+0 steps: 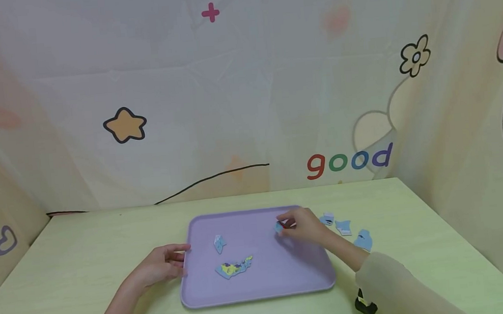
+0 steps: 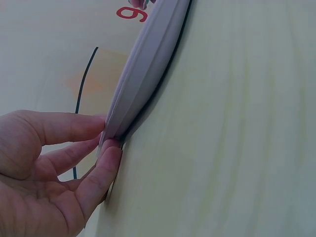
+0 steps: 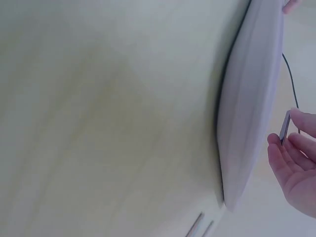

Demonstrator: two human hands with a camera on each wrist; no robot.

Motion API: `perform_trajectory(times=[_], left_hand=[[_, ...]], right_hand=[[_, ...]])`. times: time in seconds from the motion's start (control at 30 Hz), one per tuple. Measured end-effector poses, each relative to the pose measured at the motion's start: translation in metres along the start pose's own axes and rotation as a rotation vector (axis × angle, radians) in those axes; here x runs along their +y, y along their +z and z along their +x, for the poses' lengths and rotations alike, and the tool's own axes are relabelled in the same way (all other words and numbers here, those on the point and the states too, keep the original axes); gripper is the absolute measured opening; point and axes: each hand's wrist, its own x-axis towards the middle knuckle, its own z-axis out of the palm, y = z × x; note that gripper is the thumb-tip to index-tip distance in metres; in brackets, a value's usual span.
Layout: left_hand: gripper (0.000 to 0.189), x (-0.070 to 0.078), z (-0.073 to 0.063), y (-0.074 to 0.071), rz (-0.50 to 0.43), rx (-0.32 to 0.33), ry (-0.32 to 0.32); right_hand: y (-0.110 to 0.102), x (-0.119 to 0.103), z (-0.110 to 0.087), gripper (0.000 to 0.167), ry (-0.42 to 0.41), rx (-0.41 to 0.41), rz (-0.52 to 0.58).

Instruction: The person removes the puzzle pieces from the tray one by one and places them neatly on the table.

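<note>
Fingertips point(image 1: 286, 215) of the right hand point(image 1: 304, 225) clamped on a small blue piece point(image 1: 278, 228), right of frame centre, left hand point(image 1: 160, 264) pinching a lilac tray point(image 1: 279, 280) at lower centre, two printed pieces point(image 1: 233, 269) on it, three blue pieces point(image 1: 343, 227) on the table point(image 1: 419, 262), lower right

Right fingers point(image 1: 287, 215) pinch a puzzle piece point(image 1: 278, 227) over the purple tray point(image 1: 283, 277); left fingers point(image 1: 177, 247) hold its edge
</note>
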Motion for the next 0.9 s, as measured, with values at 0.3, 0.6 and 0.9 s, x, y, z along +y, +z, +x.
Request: perform_trajectory(times=[0.3, 0.6, 0.9], left_hand=[[0.06, 0.001, 0.001, -0.001, 0.007, 0.006, -0.002], [0.06, 0.001, 0.002, 0.0, 0.029, 0.017, -0.015], [0.061, 0.002, 0.002, 0.001, 0.026, 0.013, -0.014]], right_hand=[[-0.018, 0.006, -0.02, 0.034, -0.002, -0.019, 0.0], [-0.041, 0.014, -0.045, 0.034, 0.027, -0.033, 0.04], [-0.058, 0.026, -0.069, 0.034, 0.072, -0.023, 0.068]])
